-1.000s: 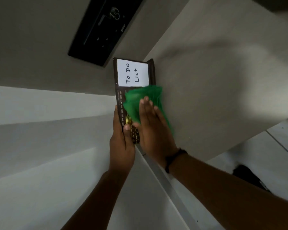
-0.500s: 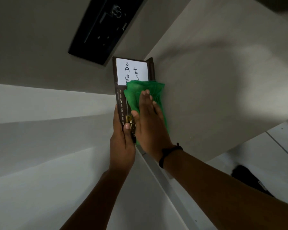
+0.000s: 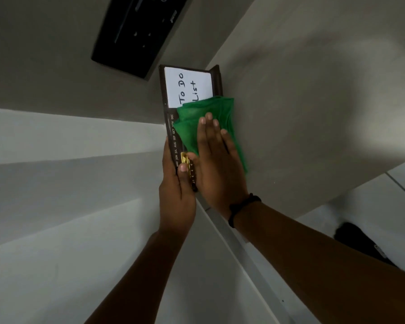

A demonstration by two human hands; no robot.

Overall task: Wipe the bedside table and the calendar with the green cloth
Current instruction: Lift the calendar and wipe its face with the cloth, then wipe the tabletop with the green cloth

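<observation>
A dark brown calendar [image 3: 188,87] with a white "To Do List" card and a strip of month names stands at the back corner of the beige bedside table [image 3: 313,108]. My left hand [image 3: 177,192] grips its near end, thumb on the front beside a gold slider. My right hand [image 3: 216,164] lies flat, fingers spread, pressing the green cloth [image 3: 197,125] against the calendar's face. The cloth covers the middle of the calendar and the bottom edge of the card.
A black switch panel [image 3: 136,31] is set in the grey wall behind the calendar. White bedding [image 3: 68,206] fills the left side. Pale floor tiles [image 3: 384,197] and a dark object [image 3: 358,239] lie at the lower right past the table's edge.
My right hand has slid the green cloth along the calendar's face toward the card, so it now overlaps the card's lower edge. The left hand keeps its hold.
</observation>
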